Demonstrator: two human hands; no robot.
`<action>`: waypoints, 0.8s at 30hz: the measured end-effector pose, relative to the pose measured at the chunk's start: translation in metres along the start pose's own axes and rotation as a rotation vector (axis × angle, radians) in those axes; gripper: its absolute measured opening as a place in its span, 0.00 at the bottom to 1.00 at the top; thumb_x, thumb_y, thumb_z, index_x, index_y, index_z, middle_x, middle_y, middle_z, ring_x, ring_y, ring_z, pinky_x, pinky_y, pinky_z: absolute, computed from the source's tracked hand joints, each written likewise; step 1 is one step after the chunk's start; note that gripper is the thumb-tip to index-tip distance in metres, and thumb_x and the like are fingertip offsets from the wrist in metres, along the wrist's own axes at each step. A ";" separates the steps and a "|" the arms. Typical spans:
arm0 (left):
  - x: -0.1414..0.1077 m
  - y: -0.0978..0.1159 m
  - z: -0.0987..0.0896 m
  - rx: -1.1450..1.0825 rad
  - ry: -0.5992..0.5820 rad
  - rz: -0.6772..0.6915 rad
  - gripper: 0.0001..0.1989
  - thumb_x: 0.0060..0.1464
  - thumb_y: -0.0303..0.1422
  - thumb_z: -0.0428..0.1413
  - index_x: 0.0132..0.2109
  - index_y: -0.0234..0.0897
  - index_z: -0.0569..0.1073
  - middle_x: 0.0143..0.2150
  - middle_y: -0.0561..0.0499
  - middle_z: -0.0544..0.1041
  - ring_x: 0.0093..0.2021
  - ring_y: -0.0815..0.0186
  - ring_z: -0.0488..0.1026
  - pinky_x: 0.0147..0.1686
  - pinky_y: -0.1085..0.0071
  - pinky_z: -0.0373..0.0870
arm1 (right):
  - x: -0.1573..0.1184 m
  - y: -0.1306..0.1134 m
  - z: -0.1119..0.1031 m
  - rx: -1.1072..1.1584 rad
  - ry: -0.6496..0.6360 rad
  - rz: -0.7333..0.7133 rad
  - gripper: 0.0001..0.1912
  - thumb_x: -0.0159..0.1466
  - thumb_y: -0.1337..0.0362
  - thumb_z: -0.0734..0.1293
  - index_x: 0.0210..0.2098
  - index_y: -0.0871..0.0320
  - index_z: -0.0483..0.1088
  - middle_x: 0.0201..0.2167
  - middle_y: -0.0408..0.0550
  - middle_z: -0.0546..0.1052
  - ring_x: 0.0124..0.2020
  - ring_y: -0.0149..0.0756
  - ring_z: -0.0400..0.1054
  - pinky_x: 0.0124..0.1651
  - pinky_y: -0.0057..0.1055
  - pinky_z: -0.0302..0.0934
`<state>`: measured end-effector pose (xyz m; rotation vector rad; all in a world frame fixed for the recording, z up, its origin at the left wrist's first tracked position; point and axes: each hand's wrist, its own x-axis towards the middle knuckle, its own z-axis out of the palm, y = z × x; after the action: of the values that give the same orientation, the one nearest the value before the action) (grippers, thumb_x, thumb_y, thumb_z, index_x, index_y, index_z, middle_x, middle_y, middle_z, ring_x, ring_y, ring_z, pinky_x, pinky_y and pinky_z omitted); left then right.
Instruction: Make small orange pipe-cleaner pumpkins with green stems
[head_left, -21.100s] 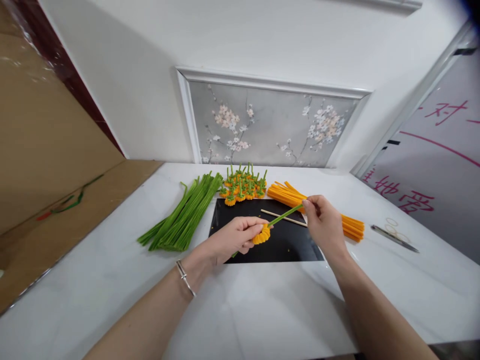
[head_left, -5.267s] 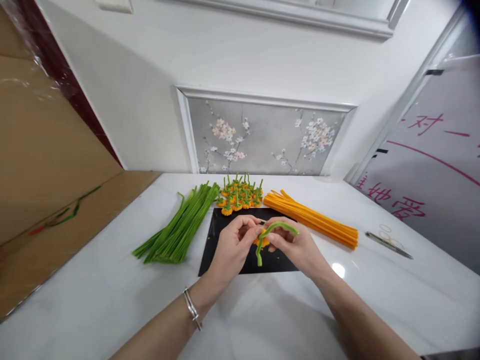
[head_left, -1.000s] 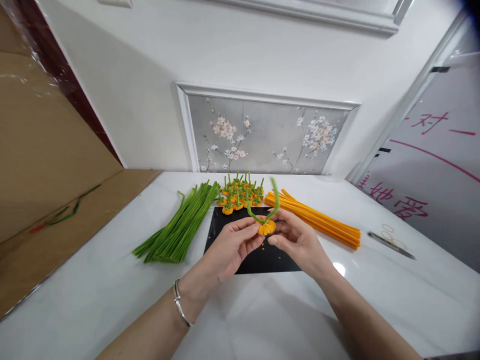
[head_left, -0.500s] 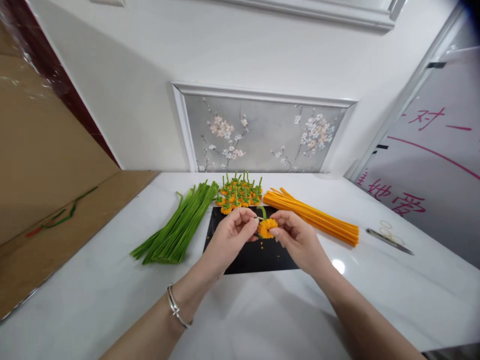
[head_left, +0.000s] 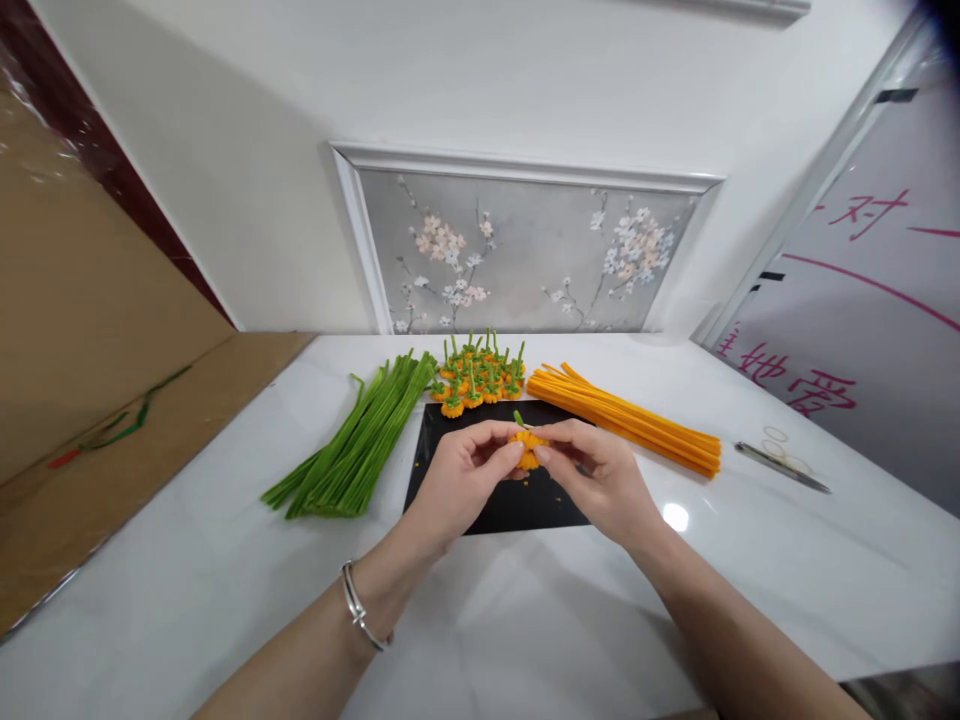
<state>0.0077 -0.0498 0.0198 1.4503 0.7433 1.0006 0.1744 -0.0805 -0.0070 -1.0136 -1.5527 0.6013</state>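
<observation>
Between my two hands, over the black mat (head_left: pixel 491 515), is a small orange pipe-cleaner pumpkin (head_left: pixel 528 455) with a short green stem on top. My left hand (head_left: pixel 472 470) pinches its left side with thumb and fingers. From the right, my right hand (head_left: pixel 589 470) grips it the same way, thumb against the front. Fingers cover much of its sides and back. Behind the mat stand several finished-looking orange pipe-cleaner pumpkins (head_left: pixel 480 378) with green tops and upright green stems.
A bundle of green pipe cleaners (head_left: pixel 356 440) lies to the left, orange pipe cleaners (head_left: pixel 626 415) to the right. Further right are a pen-like tool (head_left: pixel 780 467) and thin rings (head_left: pixel 776 435). Cardboard (head_left: pixel 97 400) borders the left; a panelled wall (head_left: pixel 525 120) rises behind the white table (head_left: pixel 225 590).
My left hand has come in from beside the pumpkin onto its left side, and the hands are closer together. The pumpkin has turned a little. The view has shifted slightly.
</observation>
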 end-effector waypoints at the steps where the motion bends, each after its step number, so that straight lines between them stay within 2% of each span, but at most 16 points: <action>1: 0.000 0.000 0.001 -0.062 0.007 -0.034 0.09 0.51 0.34 0.61 0.39 0.35 0.78 0.35 0.49 0.77 0.33 0.68 0.72 0.37 0.71 0.71 | 0.000 -0.001 0.000 0.017 0.000 0.004 0.09 0.62 0.61 0.67 0.40 0.55 0.76 0.35 0.48 0.77 0.33 0.36 0.70 0.36 0.32 0.65; 4: -0.001 -0.001 0.002 -0.188 0.019 -0.109 0.09 0.49 0.34 0.62 0.38 0.34 0.77 0.35 0.50 0.76 0.33 0.70 0.72 0.37 0.72 0.71 | 0.002 -0.005 0.000 0.106 0.004 0.085 0.09 0.61 0.60 0.67 0.39 0.56 0.76 0.32 0.46 0.76 0.29 0.33 0.69 0.32 0.30 0.66; 6: 0.000 -0.002 0.001 -0.189 0.018 -0.106 0.09 0.50 0.34 0.62 0.38 0.36 0.75 0.34 0.51 0.75 0.32 0.70 0.71 0.36 0.73 0.72 | 0.005 -0.009 0.000 0.156 0.000 0.158 0.10 0.60 0.58 0.68 0.38 0.56 0.76 0.28 0.44 0.75 0.25 0.32 0.68 0.29 0.30 0.66; 8: 0.000 -0.002 0.000 -0.148 0.018 -0.079 0.10 0.51 0.34 0.61 0.41 0.38 0.74 0.33 0.53 0.75 0.32 0.70 0.72 0.36 0.72 0.72 | 0.006 -0.011 0.000 0.189 -0.022 0.210 0.13 0.59 0.55 0.68 0.38 0.57 0.75 0.24 0.42 0.74 0.23 0.31 0.67 0.28 0.30 0.67; 11: 0.000 -0.002 -0.001 -0.050 0.015 -0.018 0.10 0.54 0.33 0.58 0.44 0.39 0.74 0.33 0.53 0.75 0.33 0.69 0.73 0.35 0.72 0.72 | 0.008 -0.010 0.001 0.231 -0.037 0.249 0.15 0.60 0.53 0.68 0.40 0.58 0.72 0.23 0.42 0.73 0.23 0.31 0.68 0.28 0.30 0.68; 17: 0.001 -0.005 0.003 0.063 0.013 0.083 0.07 0.54 0.31 0.57 0.39 0.35 0.77 0.33 0.50 0.76 0.33 0.68 0.72 0.35 0.73 0.71 | 0.006 -0.006 0.004 0.249 -0.030 0.260 0.14 0.61 0.53 0.67 0.35 0.59 0.69 0.24 0.43 0.74 0.24 0.31 0.70 0.28 0.28 0.68; 24: 0.004 -0.019 0.004 -0.153 0.017 -0.030 0.08 0.53 0.34 0.59 0.40 0.37 0.76 0.37 0.52 0.76 0.35 0.70 0.73 0.40 0.70 0.73 | 0.012 0.000 0.005 0.310 -0.053 0.394 0.15 0.59 0.53 0.68 0.33 0.61 0.72 0.18 0.41 0.73 0.19 0.28 0.67 0.25 0.26 0.66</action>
<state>0.0147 -0.0453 0.0016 1.2963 0.6843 1.0254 0.1700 -0.0700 -0.0019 -1.0747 -1.2587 1.1136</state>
